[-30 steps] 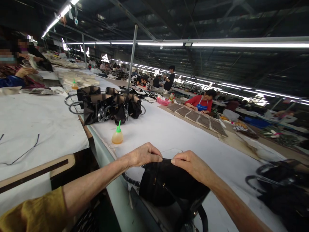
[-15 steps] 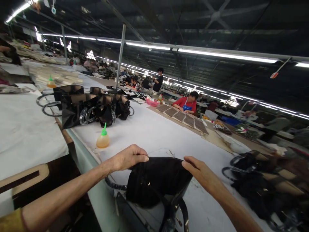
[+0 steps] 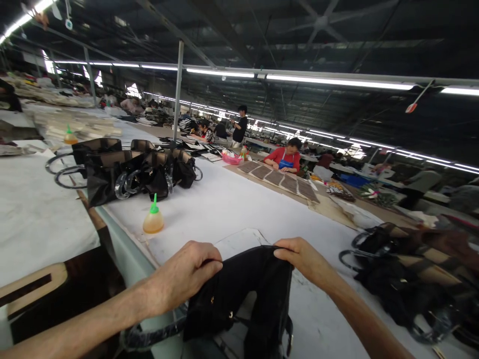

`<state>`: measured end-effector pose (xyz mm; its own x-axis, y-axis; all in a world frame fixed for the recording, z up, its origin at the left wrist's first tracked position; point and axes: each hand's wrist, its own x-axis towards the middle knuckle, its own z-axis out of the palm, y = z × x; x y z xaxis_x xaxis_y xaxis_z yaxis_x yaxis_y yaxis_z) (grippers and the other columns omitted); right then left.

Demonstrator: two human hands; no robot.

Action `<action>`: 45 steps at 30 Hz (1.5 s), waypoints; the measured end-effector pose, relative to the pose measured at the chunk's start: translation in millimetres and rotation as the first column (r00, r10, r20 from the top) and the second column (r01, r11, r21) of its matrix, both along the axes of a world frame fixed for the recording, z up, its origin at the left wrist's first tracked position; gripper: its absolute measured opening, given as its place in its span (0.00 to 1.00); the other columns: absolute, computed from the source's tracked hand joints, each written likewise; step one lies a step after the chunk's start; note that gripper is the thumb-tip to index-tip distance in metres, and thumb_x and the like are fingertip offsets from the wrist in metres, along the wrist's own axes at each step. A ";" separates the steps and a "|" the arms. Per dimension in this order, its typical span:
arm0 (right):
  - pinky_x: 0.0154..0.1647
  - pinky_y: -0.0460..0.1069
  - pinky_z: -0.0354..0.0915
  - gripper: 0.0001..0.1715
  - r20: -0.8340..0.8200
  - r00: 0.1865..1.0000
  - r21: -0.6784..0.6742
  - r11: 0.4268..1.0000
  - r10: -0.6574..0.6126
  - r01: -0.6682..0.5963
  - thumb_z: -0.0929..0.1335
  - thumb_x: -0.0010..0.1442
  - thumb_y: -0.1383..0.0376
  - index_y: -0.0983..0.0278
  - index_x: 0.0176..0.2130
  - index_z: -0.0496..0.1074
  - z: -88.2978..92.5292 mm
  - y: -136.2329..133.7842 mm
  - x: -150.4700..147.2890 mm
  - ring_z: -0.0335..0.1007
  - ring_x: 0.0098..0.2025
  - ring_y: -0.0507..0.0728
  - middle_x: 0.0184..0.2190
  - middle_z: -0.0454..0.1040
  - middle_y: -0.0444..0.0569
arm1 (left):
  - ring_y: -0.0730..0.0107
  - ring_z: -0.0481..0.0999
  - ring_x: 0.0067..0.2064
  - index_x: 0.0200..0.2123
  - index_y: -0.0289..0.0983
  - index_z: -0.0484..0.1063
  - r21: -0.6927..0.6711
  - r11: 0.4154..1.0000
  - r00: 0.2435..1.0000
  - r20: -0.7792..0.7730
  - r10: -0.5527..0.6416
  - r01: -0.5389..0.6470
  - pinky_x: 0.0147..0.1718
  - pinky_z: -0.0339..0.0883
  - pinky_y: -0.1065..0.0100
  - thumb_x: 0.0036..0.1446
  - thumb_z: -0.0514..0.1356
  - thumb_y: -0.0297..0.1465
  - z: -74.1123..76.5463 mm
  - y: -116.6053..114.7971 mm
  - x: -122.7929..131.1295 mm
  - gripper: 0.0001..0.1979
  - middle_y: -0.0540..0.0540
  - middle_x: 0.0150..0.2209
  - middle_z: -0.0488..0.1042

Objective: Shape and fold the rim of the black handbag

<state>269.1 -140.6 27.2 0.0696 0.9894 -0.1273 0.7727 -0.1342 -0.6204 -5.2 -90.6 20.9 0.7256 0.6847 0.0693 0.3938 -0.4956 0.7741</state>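
Observation:
Between my hands hangs a black handbag (image 3: pixel 235 279), its top edge held up over the white-covered table (image 3: pixel 239 199). My left hand (image 3: pixel 190 267) pinches the left end of that edge, thumb on the near side. At the right end, my right hand (image 3: pixel 299 257) grips the same edge between thumb and fingers. Small gold-coloured metal fittings show on the bag's face. One wrapped handle (image 3: pixel 157 336) sticks out at lower left. The bag's lower part runs out of the picture.
A squeeze bottle (image 3: pixel 153 219) with a green nozzle stands beyond my left hand. Several black handbags (image 3: pixel 103 174) sit at the back left, and more bags (image 3: pixel 411 279) lie at the right. A co-worker in red (image 3: pixel 284 157) bends over brown panels (image 3: pixel 277 179) across the table.
My left hand has moved down and nearer, and the bag's top edge now slopes up toward my right hand. The bag's body has folded inward. The view has shifted slightly.

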 end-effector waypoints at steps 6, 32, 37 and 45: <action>0.23 0.45 0.44 0.14 0.262 0.965 0.116 0.992 0.016 -0.048 0.60 0.52 0.61 0.63 0.18 0.56 -2.1 6.0 -9.1 0.48 0.21 0.49 0.16 0.52 0.38 | 0.74 0.63 0.25 0.33 0.35 0.70 -0.126 0.992 0.993 -0.116 0.014 -0.028 0.22 0.54 0.75 0.52 0.49 0.34 -1.6 6.0 -6.3 0.13 0.51 0.23 0.66; 0.21 0.45 0.56 0.27 -0.202 0.967 0.024 0.986 -0.158 0.166 0.53 0.57 0.49 0.66 0.39 0.65 1.1 -10.3 2.2 0.65 0.22 0.51 0.35 0.70 0.51 | 0.69 0.68 0.24 0.25 0.35 0.72 0.530 0.795 0.945 -0.285 -0.161 0.296 0.21 0.56 0.71 0.51 0.51 0.30 4.0 43.2 117.3 0.11 0.45 0.21 0.70; 0.21 0.46 0.57 0.20 0.022 0.991 0.055 0.990 -0.133 0.131 0.59 0.54 0.52 0.65 0.37 0.65 -9.8 -14.4 -12.0 0.65 0.19 0.52 0.25 0.71 0.45 | 0.73 0.65 0.23 0.26 0.35 0.73 0.453 0.839 0.948 -0.236 -0.214 0.302 0.22 0.56 0.74 0.50 0.53 0.30 2.5 46.3 112.4 0.09 0.48 0.20 0.69; 0.20 0.46 0.55 0.22 0.151 0.978 0.014 0.990 -0.144 0.143 0.56 0.55 0.52 0.62 0.22 0.64 -21.1 -1.2 -12.3 0.60 0.17 0.52 0.11 0.63 0.41 | 0.77 0.67 0.26 0.35 0.34 0.71 0.032 0.951 0.951 -0.063 -0.304 0.306 0.27 0.60 0.75 0.52 0.56 0.38 -4.4 68.7 89.0 0.13 0.51 0.26 0.69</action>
